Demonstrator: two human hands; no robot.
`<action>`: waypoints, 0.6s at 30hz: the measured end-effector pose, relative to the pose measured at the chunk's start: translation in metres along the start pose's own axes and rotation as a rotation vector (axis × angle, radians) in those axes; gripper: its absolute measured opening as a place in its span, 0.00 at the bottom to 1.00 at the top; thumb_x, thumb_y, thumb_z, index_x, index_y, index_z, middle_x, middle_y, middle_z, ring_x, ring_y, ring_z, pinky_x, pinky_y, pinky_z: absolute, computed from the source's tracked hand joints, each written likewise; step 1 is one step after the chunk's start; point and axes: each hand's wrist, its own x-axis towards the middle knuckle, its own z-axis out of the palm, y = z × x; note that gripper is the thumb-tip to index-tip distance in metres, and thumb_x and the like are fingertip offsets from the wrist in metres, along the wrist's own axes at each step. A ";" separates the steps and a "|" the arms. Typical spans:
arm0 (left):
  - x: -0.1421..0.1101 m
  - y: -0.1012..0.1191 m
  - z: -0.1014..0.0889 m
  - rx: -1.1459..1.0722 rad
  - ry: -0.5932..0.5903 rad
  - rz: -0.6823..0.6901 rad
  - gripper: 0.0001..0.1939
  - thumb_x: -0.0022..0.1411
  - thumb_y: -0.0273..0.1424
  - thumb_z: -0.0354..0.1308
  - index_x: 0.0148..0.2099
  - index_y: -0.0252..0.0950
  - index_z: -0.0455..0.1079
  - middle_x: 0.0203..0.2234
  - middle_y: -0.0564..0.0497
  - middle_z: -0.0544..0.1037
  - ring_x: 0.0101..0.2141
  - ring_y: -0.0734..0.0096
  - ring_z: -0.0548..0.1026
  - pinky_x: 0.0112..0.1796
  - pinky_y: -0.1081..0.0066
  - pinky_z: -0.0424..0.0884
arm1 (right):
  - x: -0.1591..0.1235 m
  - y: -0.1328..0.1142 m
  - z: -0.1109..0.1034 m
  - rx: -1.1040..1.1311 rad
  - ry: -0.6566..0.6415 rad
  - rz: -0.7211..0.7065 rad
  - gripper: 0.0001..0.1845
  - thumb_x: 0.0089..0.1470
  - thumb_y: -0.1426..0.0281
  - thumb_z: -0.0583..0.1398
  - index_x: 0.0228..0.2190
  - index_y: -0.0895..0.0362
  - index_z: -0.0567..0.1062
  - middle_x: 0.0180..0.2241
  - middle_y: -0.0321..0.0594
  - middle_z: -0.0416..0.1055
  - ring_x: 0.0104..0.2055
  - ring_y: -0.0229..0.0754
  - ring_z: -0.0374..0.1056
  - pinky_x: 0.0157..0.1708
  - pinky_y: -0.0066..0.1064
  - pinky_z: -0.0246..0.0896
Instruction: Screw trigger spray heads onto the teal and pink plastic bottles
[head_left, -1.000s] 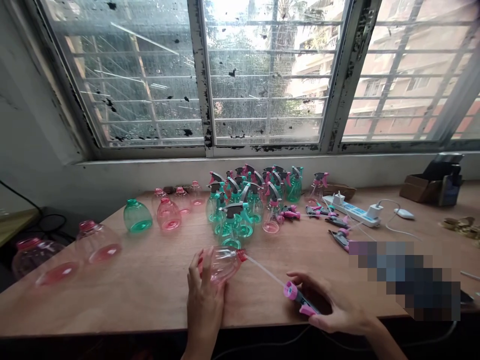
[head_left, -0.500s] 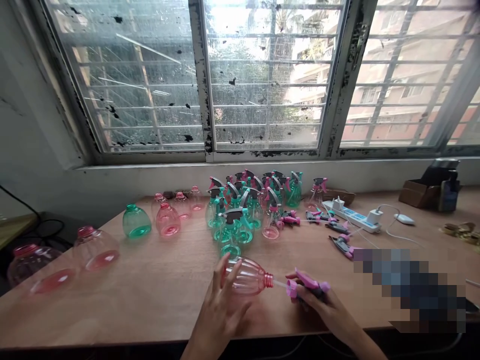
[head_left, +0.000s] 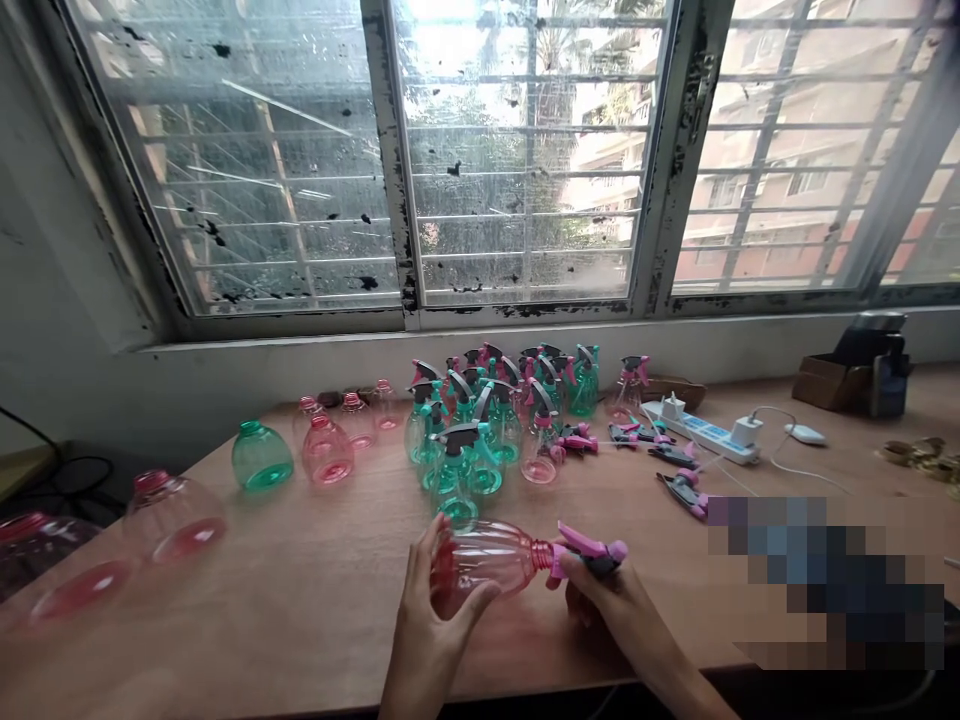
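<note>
A clear pink bottle (head_left: 495,560) lies on its side above the table's near part, its neck pointing right. My left hand (head_left: 431,610) is wrapped round the bottle's base, thumb in front and fingers behind. At the neck, my right hand (head_left: 600,600) grips a pink and black spray head (head_left: 592,550). The spray head's collar meets the bottle's threaded mouth; whether the threads have caught, I cannot tell. Just beyond the bottle stands a green spray bottle (head_left: 455,470) with its head fitted.
Several capless bottles, among them a green bottle (head_left: 261,455), stand on the left. Fitted spray bottles (head_left: 541,430) crowd the middle back. Loose spray heads (head_left: 682,492) lie right of them, near a white power strip (head_left: 705,432). A cardboard box (head_left: 832,382) sits far right.
The spray head has moved left against the bottle's mouth, and its tube has gone inside. My left thumb has closed onto the bottle. The view has shifted slightly.
</note>
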 end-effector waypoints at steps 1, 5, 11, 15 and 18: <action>0.000 0.000 0.000 -0.017 0.007 -0.010 0.39 0.56 0.45 0.70 0.66 0.50 0.60 0.61 0.47 0.69 0.56 0.51 0.74 0.56 0.55 0.73 | 0.000 0.001 0.000 0.003 0.003 0.009 0.27 0.58 0.49 0.63 0.45 0.60 0.80 0.27 0.39 0.75 0.21 0.36 0.62 0.22 0.29 0.55; 0.000 0.000 -0.001 0.026 -0.004 0.017 0.37 0.53 0.48 0.70 0.63 0.46 0.66 0.59 0.46 0.69 0.57 0.47 0.73 0.59 0.54 0.68 | -0.002 0.003 -0.005 0.051 0.007 0.061 0.27 0.58 0.50 0.65 0.46 0.61 0.79 0.23 0.36 0.74 0.21 0.36 0.63 0.23 0.30 0.56; -0.002 0.007 -0.005 -0.053 -0.101 -0.132 0.33 0.64 0.53 0.57 0.64 0.39 0.61 0.60 0.39 0.70 0.58 0.47 0.71 0.57 0.54 0.68 | -0.003 0.010 -0.012 0.209 -0.070 0.083 0.19 0.59 0.55 0.65 0.41 0.58 0.76 0.21 0.32 0.71 0.22 0.36 0.63 0.23 0.28 0.58; -0.005 0.009 -0.007 -0.126 -0.169 -0.122 0.30 0.65 0.51 0.58 0.62 0.41 0.60 0.63 0.40 0.68 0.63 0.49 0.67 0.63 0.53 0.62 | -0.003 0.015 -0.013 0.227 -0.084 0.061 0.16 0.59 0.57 0.66 0.35 0.57 0.75 0.20 0.32 0.72 0.21 0.35 0.64 0.24 0.28 0.58; -0.006 0.009 -0.006 -0.221 -0.191 -0.092 0.31 0.62 0.49 0.62 0.61 0.42 0.59 0.68 0.40 0.62 0.66 0.48 0.62 0.65 0.52 0.58 | -0.002 0.016 -0.013 0.254 -0.083 0.050 0.20 0.56 0.54 0.68 0.38 0.57 0.74 0.20 0.31 0.72 0.20 0.35 0.63 0.22 0.27 0.55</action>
